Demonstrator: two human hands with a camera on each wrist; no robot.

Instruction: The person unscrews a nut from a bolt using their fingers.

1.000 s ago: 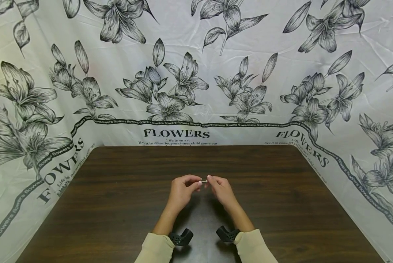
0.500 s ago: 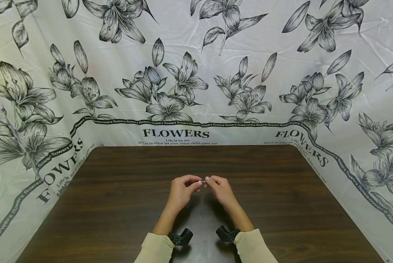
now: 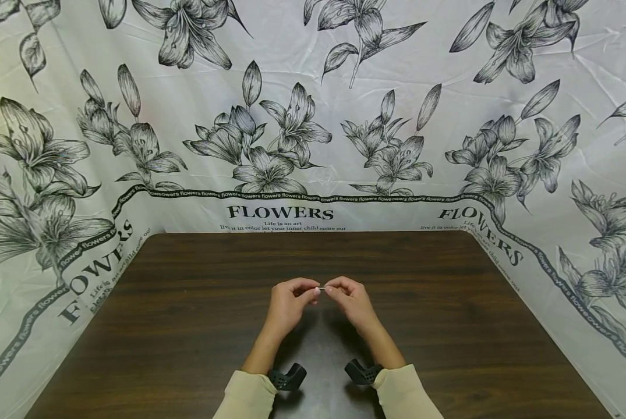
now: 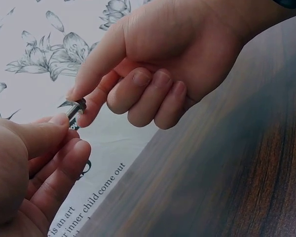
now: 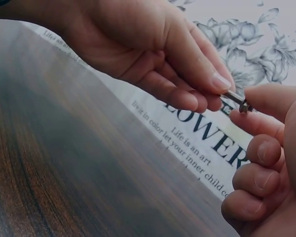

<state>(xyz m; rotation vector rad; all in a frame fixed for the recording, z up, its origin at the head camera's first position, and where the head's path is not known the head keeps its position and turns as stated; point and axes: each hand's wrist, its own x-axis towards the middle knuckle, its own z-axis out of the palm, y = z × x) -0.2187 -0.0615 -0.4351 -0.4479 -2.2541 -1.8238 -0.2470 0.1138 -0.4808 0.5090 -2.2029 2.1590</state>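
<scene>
A small metal bolt is held level between both hands, above the dark wooden table. My left hand pinches one end of it between thumb and index finger, hiding that end. In the left wrist view the threaded shaft shows between the two hands. A small nut sits around the bolt's right end. The thumb and index finger of my right hand lie on either side of this nut, while its other fingers curl in toward the palm.
The dark wooden table spreads beneath both hands. A white cloth printed with black flowers and lettering hangs behind it and along its sides. Each wrist wears a black camera mount just past a pale sleeve.
My right thumb and index finger have shifted a little left along the bolt and changed their hold on its right end. My left hand has moved very slightly left, keeping its pinch.
</scene>
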